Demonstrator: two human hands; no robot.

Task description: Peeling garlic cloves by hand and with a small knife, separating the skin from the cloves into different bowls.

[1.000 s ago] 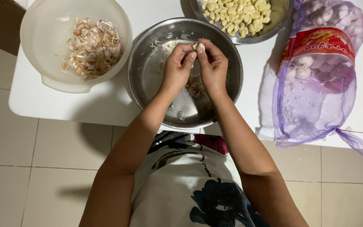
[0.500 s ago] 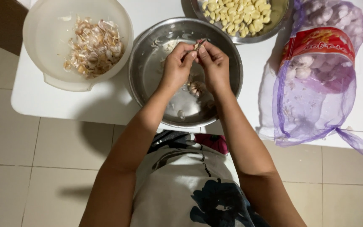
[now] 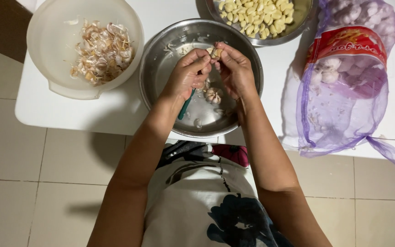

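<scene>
The garlic clove [image 3: 216,52] pinched between the left hand [image 3: 189,73] and the right hand [image 3: 234,71] is mostly covered by fingertips, so whether skin clings to it cannot be told, and the green-handled tool [image 3: 186,105] shows only its handle below the left palm, its blade hidden. The bowl of peeled cloves [image 3: 261,18] and the top of the mesh garlic bag [image 3: 344,82] are cut off by the upper edge. The small bits on the floor of the steel bowl [image 3: 161,59] are too small to identify.

Bright, even overhead light; soft shadows under table [image 3: 69,114] on near floor; mild glare in steel bowl [image 3: 161,59]; focus sharp.
</scene>
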